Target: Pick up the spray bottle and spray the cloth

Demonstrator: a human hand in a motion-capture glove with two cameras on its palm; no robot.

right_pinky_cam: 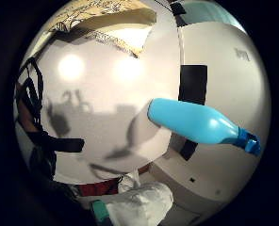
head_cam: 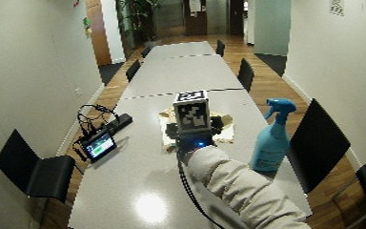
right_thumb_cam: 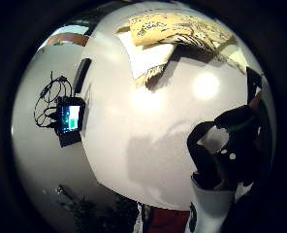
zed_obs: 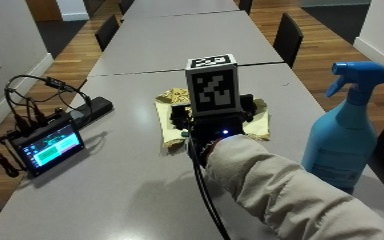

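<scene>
Spray bottle (zed_obs: 344,145), blue with a trigger head, stands upright on the grey worktop (zed_obs: 125,185) near its right edge, well apart from the hand (zed_obs: 208,131). A pale label on its side is too small to read. The cloth (zed_obs: 172,117), yellow with dark printed script I cannot read, lies flat just beyond the hand. The gloved hand hovers over the worktop grasping nothing, fingers loosely curled. At the left sits a small screen (zed_obs: 47,144) showing green, with looped cables (zed_obs: 25,102). Black chairs (head_cam: 34,174) line the long tables; the floor is wood.
</scene>
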